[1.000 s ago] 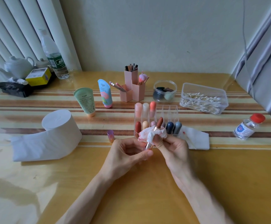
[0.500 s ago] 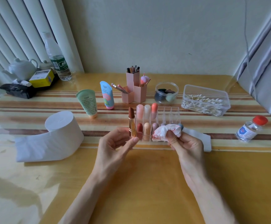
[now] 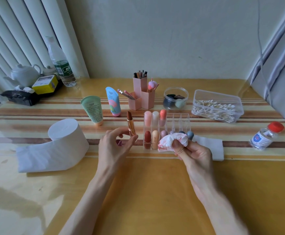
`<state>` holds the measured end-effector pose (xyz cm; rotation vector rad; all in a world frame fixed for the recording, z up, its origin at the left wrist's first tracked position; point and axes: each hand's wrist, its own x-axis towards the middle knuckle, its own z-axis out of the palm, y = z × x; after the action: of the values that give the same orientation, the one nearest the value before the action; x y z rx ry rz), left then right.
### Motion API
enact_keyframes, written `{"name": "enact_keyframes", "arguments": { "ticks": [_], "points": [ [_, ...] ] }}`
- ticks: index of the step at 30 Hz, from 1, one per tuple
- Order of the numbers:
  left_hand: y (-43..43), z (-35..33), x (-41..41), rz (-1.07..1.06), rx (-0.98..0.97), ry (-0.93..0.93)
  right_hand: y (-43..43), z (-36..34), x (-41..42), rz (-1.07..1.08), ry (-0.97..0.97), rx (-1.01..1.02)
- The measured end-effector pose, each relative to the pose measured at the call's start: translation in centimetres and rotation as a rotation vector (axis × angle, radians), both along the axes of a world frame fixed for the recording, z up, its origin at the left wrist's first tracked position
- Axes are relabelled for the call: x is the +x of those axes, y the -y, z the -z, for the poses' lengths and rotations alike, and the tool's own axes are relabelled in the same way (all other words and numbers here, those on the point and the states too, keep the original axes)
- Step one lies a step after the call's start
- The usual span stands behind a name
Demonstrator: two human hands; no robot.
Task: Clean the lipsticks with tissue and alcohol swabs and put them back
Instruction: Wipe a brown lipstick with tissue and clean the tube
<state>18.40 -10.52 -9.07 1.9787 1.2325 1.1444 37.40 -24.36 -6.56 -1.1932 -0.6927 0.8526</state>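
Note:
My left hand (image 3: 116, 145) pinches an uncapped brown lipstick (image 3: 131, 123) with a gold tube, held upright just left of the clear lipstick organizer (image 3: 179, 119). Several capped lipsticks stand in the organizer's left and front slots. In front of the organizer, my right hand (image 3: 194, 153) grips a crumpled tissue (image 3: 170, 141) stained red. A small pink cap (image 3: 119, 142) lies on the table behind my left fingers. A folded white tissue (image 3: 209, 146) lies to the right of my right hand.
A toilet paper roll (image 3: 65, 131) sits at left. Two cream tubes (image 3: 92, 111), a pink brush holder (image 3: 141, 94), a sponge jar (image 3: 175, 99) and a cotton swab box (image 3: 216, 106) line the back. An alcohol bottle (image 3: 264, 134) with a red cap stands at right.
The hands drew apart: the left carried the lipstick out of the tissue and up to the left, the right moved the stained tissue rightward in front of the organizer.

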Motion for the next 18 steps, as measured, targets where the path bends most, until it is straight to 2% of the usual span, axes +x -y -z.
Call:
{"name": "enact_keyframes", "arguments": {
  "ticks": [5,18],
  "points": [
    [0.12,0.56,0.95,-0.001,0.005,-0.077,-0.14,0.16,0.00,0.002,0.006,0.001],
    [-0.03,0.96,0.82,-0.044,-0.029,-0.031,-0.13,0.11,-0.20,-0.028,-0.010,-0.005]
  ]
}}
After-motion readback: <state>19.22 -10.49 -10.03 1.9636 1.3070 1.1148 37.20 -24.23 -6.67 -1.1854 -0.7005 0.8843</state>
